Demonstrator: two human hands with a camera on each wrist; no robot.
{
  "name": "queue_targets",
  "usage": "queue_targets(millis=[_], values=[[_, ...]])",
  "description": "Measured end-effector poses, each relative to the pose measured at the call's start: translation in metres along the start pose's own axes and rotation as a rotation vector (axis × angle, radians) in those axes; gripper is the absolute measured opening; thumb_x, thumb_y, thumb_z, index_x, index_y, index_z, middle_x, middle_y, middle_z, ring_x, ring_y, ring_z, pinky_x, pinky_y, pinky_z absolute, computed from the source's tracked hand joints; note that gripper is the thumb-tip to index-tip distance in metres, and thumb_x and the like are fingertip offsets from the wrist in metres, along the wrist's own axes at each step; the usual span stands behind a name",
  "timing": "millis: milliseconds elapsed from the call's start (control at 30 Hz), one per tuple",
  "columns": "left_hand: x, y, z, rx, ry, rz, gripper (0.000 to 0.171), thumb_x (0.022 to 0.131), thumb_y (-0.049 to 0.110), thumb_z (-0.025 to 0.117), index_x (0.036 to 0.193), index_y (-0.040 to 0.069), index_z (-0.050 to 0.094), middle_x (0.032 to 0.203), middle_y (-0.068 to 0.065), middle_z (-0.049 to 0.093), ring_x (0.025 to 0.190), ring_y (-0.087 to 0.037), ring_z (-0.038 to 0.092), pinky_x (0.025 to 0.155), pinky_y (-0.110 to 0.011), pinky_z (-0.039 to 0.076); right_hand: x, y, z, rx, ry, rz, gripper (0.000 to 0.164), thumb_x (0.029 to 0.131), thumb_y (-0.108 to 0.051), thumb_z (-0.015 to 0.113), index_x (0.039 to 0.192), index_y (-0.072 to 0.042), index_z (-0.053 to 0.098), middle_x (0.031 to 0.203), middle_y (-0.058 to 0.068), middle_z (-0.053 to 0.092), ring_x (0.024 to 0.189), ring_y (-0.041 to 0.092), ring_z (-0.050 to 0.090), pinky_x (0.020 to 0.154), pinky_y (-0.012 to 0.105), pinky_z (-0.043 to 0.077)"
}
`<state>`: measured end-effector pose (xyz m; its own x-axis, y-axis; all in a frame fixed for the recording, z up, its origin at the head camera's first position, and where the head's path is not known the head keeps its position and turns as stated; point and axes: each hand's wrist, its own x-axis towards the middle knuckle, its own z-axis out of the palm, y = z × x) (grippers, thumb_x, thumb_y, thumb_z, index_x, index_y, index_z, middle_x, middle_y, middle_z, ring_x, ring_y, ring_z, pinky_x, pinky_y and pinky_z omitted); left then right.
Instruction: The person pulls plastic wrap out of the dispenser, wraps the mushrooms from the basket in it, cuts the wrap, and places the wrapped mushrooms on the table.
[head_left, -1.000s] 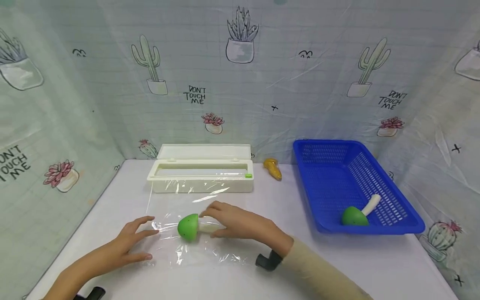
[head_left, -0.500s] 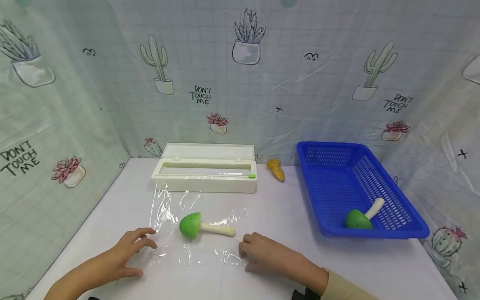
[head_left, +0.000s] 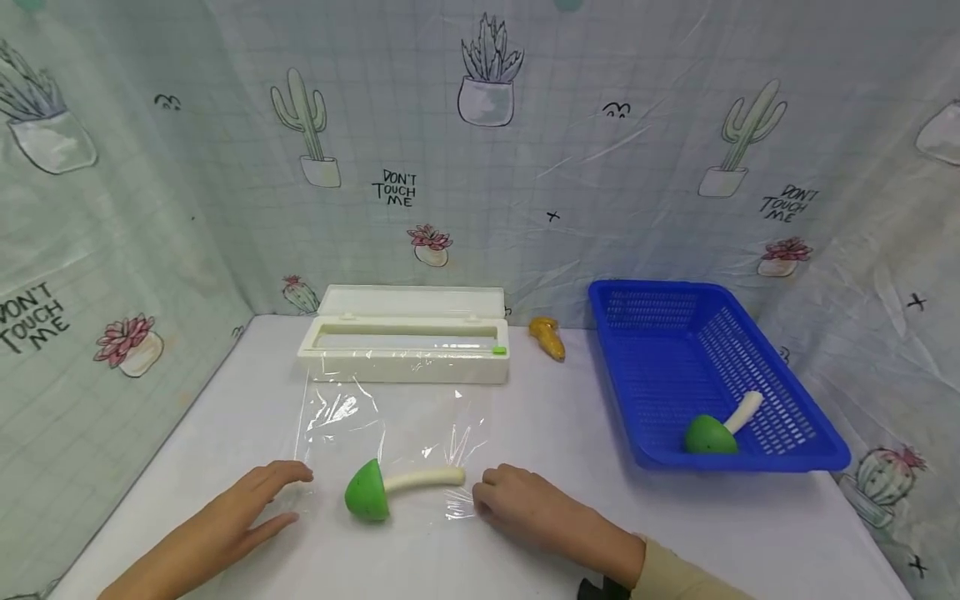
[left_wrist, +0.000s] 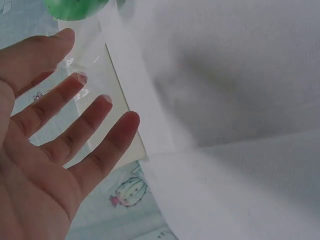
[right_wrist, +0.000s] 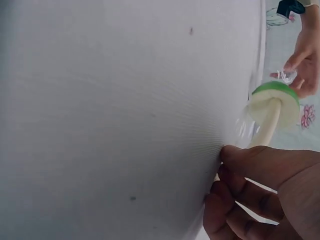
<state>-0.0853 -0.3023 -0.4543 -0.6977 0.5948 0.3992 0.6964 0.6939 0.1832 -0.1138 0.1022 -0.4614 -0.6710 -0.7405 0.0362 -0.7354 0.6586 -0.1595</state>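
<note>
A toy mushroom (head_left: 367,493) with a green cap and pale stem lies on clear plastic wrap (head_left: 345,410) near the middle of the white table. To the right of the stem, my right hand (head_left: 534,510) pinches the wrap's near right corner between thumb and fingers, with creases fanning out. My left hand (head_left: 243,512) is at the wrap's left edge, its fingers spread and extended. The left wrist view shows this hand (left_wrist: 65,125) with a bit of wrap at the fingertips and the green cap (left_wrist: 75,7) above. The wrap comes from a white dispenser box (head_left: 405,368).
The dispenser's lid (head_left: 412,300) is raised, and a green slider (head_left: 499,351) sits at its right end. A brownish-yellow toy piece (head_left: 547,337) lies beside it. On the right, a blue basket (head_left: 622,400) holds another green mushroom (head_left: 711,435). A printed curtain (head_left: 570,167) surrounds the table.
My right hand has left the mushroom's stem and moved right to the wrap's corner. The mushroom has shifted nearer to me and tilted, and my left hand has come slightly lower.
</note>
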Motion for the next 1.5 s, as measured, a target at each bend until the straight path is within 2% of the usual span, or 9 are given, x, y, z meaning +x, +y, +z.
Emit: queue_targets(millis=[133,333,500,667,833,967,1167,1433,1500], values=[[0.006,0.001,-0.002,0.013,0.038,0.057,0.01,0.096,0.031,0.072,0.101,0.029,0.064,0.123,0.004,0.061,0.104,-0.014,0.061,0.094,-0.005,0.039,0.004,0.002,-0.004,0.034,0.009,-0.02,0.013,0.095,-0.012,0.07,0.086,-0.019,0.064,0.08,-0.012,0.055,0.071,0.0,0.047,0.062,0.016,0.042],[0.013,0.001,-0.011,-0.147,0.055,-0.007,0.04,0.081,-0.004,0.08,0.099,0.027,0.062,0.119,0.006,0.063,0.099,-0.004,0.062,0.081,-0.007,0.048,0.007,0.008,-0.027,0.276,0.004,-0.019,0.011,0.098,-0.009,0.067,0.093,-0.017,0.062,0.085,-0.014,0.056,0.075,-0.003,0.049,0.068,0.015,0.047],[0.015,0.0,-0.015,-0.195,-0.008,-0.154,0.029,0.089,-0.001,0.074,0.107,0.021,0.064,0.115,0.002,0.066,0.094,0.001,0.059,0.071,-0.017,0.054,0.015,0.013,-0.04,0.35,0.018,0.022,0.007,0.099,-0.011,0.067,0.097,-0.016,0.062,0.091,-0.011,0.06,0.084,0.001,0.055,0.075,0.019,0.051],[0.009,-0.004,-0.008,-0.162,-0.083,-0.17,0.029,0.089,0.01,0.078,0.107,0.024,0.061,0.117,0.004,0.064,0.103,-0.003,0.06,0.076,-0.023,0.056,0.019,0.007,-0.032,0.16,0.013,-0.013,0.034,0.094,-0.021,0.075,0.124,-0.018,0.059,0.128,-0.002,0.057,0.119,0.017,0.054,0.099,0.032,0.049],[0.005,-0.006,-0.001,-0.027,-0.122,-0.128,0.027,0.088,0.024,0.081,0.102,0.033,0.06,0.121,0.008,0.061,0.107,-0.013,0.06,0.087,-0.024,0.053,0.027,-0.009,-0.02,-0.08,0.033,-0.306,0.067,0.091,-0.033,0.076,0.15,-0.025,0.044,0.152,-0.001,0.042,0.139,0.023,0.038,0.114,0.039,0.037],[0.006,-0.009,0.004,0.047,-0.141,-0.133,0.017,0.091,0.023,0.077,0.1,0.033,0.066,0.115,0.011,0.062,0.103,-0.016,0.059,0.085,-0.034,0.055,0.042,-0.02,-0.013,-0.057,-0.013,-0.451,0.086,0.091,-0.045,0.076,0.159,-0.022,0.03,0.154,-0.003,0.042,0.141,0.016,0.037,0.116,0.031,0.032],[0.009,-0.013,0.009,0.059,-0.215,-0.161,0.029,0.083,0.012,0.082,0.095,0.031,0.063,0.102,0.018,0.062,0.095,-0.012,0.06,0.079,-0.036,0.056,0.06,-0.039,-0.013,-0.125,-0.049,-0.43,0.076,0.09,-0.061,0.068,0.153,-0.03,0.039,0.138,-0.013,0.055,0.12,0.005,0.052,0.1,0.022,0.04],[0.013,-0.013,0.01,0.018,-0.328,-0.239,0.036,0.075,0.021,0.089,0.099,0.029,0.063,0.114,0.009,0.063,0.102,-0.023,0.061,0.08,-0.044,0.056,0.059,-0.037,-0.09,0.677,-0.134,-0.255,0.055,0.093,-0.036,0.076,0.14,-0.018,0.056,0.115,-0.011,0.064,0.091,-0.007,0.062,0.08,0.015,0.054],[0.013,-0.015,0.01,0.02,-0.332,-0.228,0.035,0.075,0.02,0.089,0.096,0.03,0.063,0.115,0.007,0.063,0.103,-0.025,0.061,0.081,-0.044,0.056,0.06,-0.031,-0.113,0.738,-0.095,-0.217,0.053,0.092,-0.032,0.078,0.139,-0.016,0.057,0.113,-0.009,0.065,0.089,-0.004,0.064,0.08,0.019,0.056]])
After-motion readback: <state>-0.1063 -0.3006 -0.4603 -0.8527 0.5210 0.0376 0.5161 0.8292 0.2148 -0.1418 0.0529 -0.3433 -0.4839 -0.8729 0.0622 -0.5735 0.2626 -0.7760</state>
